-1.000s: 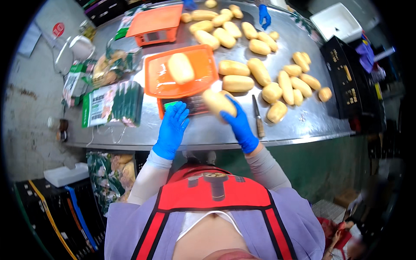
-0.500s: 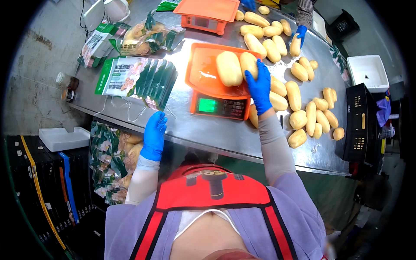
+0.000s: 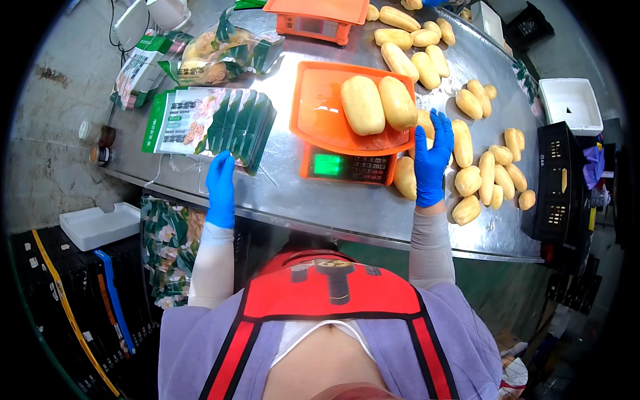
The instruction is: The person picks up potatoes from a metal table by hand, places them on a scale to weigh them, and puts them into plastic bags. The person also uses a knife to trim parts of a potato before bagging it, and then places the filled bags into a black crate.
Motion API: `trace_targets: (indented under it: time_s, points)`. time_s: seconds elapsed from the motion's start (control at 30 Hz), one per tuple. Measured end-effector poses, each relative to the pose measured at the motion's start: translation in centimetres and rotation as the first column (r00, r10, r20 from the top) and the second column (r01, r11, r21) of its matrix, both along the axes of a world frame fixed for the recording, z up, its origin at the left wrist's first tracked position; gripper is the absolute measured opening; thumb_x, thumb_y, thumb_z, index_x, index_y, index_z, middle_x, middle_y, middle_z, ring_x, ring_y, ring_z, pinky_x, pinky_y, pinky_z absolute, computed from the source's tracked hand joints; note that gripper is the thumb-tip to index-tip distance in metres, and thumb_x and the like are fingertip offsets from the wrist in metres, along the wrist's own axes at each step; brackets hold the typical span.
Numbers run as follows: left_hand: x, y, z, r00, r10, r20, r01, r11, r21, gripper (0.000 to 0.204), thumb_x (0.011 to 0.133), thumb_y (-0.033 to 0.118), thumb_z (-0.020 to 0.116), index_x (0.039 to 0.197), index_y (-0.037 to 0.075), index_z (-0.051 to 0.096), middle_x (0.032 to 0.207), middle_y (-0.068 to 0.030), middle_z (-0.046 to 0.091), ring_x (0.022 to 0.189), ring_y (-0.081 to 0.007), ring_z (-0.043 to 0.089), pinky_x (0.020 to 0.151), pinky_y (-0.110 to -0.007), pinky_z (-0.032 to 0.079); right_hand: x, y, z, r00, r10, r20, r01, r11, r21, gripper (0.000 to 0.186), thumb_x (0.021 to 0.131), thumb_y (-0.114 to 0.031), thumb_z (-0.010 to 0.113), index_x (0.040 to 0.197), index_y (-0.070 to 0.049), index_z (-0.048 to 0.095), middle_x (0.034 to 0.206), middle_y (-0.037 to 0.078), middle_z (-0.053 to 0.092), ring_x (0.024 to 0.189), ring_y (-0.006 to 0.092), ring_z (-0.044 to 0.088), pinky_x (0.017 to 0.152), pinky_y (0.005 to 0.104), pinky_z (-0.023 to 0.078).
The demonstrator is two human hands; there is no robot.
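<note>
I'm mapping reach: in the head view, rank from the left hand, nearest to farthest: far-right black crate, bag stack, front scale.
1. Bag stack, directly ahead of the left hand.
2. Front scale, to its right.
3. Black crate, far right.

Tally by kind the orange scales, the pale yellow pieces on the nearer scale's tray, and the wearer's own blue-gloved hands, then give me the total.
Orange scales: 2, the nearer scale and the farther scale
Pale yellow pieces on the nearer tray: 2
Wearer's gloved hands: 2, left hand and right hand
Total: 6
</note>
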State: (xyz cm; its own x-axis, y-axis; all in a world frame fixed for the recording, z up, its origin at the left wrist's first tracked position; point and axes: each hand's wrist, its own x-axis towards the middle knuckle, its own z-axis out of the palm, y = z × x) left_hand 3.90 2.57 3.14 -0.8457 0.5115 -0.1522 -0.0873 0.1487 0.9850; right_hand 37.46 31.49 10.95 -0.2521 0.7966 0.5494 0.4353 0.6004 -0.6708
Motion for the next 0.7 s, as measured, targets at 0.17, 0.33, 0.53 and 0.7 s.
trace_targets:
  time_s: [0.17,0.33,0.53,0.7]
  points:
    - [-2.9,3.1,-4.3,0.843,-0.151,-0.517,0.103,0.987,-0.12,0.056,0.084,0.032,0.07,0.126,-0.002,0.053,0.12,-0.0141,0.058,0.113,-0.0228,0.053,0.098,-0.035,0.041,-5.4,-0.7,1.1,0.927,-0.062,0.37,-0.046,0.96,0.276,0.066,0.083,-0.039,0.066,0.136,-0.003,0.047,0.146,0.021,0.035,0.137,0.0408,0.027,0.113,0.0535,0.016]
    - [-0.9,4.2,-2.1,0.425,-0.486,-0.763,-0.252,0.746,-0.616,0.063,0.074,0.034,0.075,0.123,0.0,0.055,0.125,-0.0219,0.056,0.114,-0.0352,0.054,0.099,-0.044,0.039,-9.6,-2.9,0.2,0.798,-0.049,0.601,-0.087,0.977,0.195,0.076,0.081,-0.041,0.065,0.141,-0.002,0.04,0.15,0.02,0.028,0.14,0.0417,0.02,0.111,0.06,0.011]
    - [-1.7,2.8,-1.2,0.39,-0.472,-0.79,-0.087,0.836,-0.542,0.033,0.078,0.027,0.069,0.102,0.006,0.061,0.108,-0.0153,0.062,0.101,-0.0336,0.058,0.086,-0.044,0.044,-10.5,-4.6,0.8,0.862,0.163,0.479,-0.257,0.956,0.138,0.071,0.078,-0.019,0.067,0.142,-0.005,0.039,0.142,0.028,0.035,0.125,0.0466,0.039,0.107,0.05,0.031]
    - [-1.4,2.5,-0.1,0.607,-0.475,-0.637,0.053,0.824,-0.564,0.025,0.083,0.019,0.066,0.102,0.003,0.065,0.104,-0.0166,0.066,0.1,-0.035,0.062,0.089,-0.042,0.049,-11.4,-4.5,1.6,0.921,0.23,0.314,-0.269,0.959,0.086,0.069,0.075,-0.013,0.068,0.138,-0.004,0.044,0.138,0.024,0.043,0.124,0.0425,0.043,0.105,0.0484,0.034]
